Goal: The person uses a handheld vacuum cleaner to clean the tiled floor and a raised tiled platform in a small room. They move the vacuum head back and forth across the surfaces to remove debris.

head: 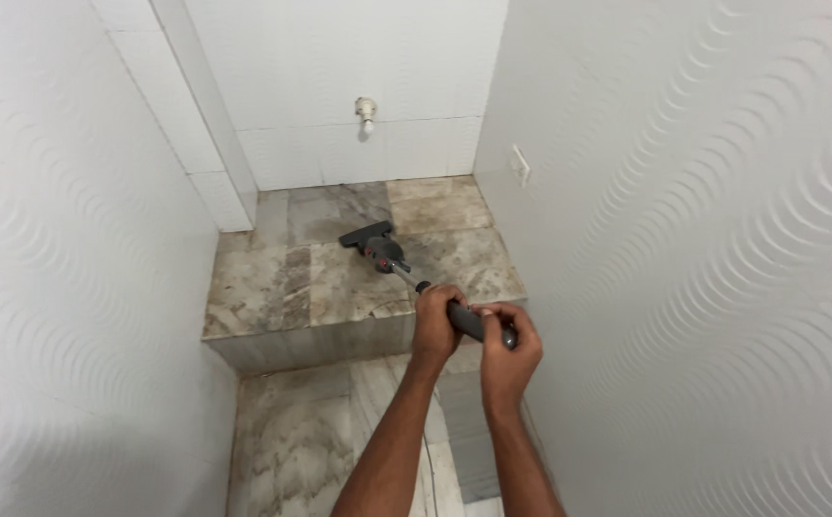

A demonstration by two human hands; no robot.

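Left hand [435, 321] and right hand [507, 345] both gripping grey mop handle [468, 323] — mop head [368, 235] on marble step [272, 287]

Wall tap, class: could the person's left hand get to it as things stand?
Probably not without stepping forward. The left hand grips the vacuum handle with the right hand, and the tap sits on the far wall beyond the raised step.

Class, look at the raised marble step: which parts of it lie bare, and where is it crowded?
Bare: the raised step left of the vacuum head, up to the left wall; also the back strip below the wall tap. Crowded: the front right edge, where left hand and right hand grip the handle.
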